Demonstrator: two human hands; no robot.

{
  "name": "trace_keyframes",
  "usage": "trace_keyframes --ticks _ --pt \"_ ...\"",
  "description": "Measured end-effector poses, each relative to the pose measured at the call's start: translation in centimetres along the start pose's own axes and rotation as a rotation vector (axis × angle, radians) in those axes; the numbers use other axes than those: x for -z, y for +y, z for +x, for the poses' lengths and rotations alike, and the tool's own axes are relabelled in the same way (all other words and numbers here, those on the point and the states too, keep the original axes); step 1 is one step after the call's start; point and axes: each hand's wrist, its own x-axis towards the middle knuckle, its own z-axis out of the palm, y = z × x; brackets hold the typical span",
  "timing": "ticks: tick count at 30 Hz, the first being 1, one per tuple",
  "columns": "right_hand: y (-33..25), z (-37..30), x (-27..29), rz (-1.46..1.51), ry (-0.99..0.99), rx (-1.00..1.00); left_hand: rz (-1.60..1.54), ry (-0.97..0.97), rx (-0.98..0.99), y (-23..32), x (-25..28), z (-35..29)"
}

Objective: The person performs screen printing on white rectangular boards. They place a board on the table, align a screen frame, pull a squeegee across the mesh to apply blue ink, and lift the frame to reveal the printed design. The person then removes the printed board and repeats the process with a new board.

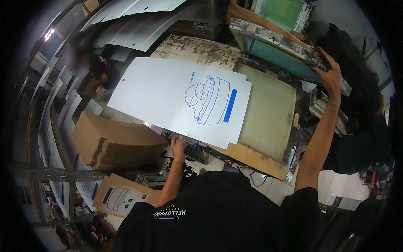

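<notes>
A large white die-cut sheet (159, 84) lies across the worktable, with a blue line drawing of a burger-like figure and a solid blue bar at its right part. My left hand (178, 147) is at the sheet's near edge, fingers curled in against it; the fingertips show only in part. Up at the right, a screen-printing frame (273, 52) with a greenish mesh and paint-crusted rim stands tilted up. My right hand (329, 74) grips its right end, thumb and fingers around the rim. The sheet's right end overlaps a pale flat printing bed (268, 109).
Cardboard boxes (121, 140) stand left of the table, with a printed cardboard piece (121, 195) below them. White sheets hang on racks (138, 29) at the far left. Another person (98, 69) is there. A second green screen (279, 14) leans behind the frame.
</notes>
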Motion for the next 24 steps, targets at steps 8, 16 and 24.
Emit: trace_keyframes --ticks 8,16,24 --pt "0.1 0.7 0.2 -0.099 -0.010 0.027 0.200 -0.028 0.056 -0.2 -3.4 -3.9" --pt "1.0 -1.1 -0.1 -0.188 0.060 0.028 0.132 0.103 -0.145 1.3 -3.8 -5.9" --pt "-2.3 -4.5 -0.5 -0.176 0.024 0.187 0.105 -0.049 -0.431 5.4 -8.4 -7.6"
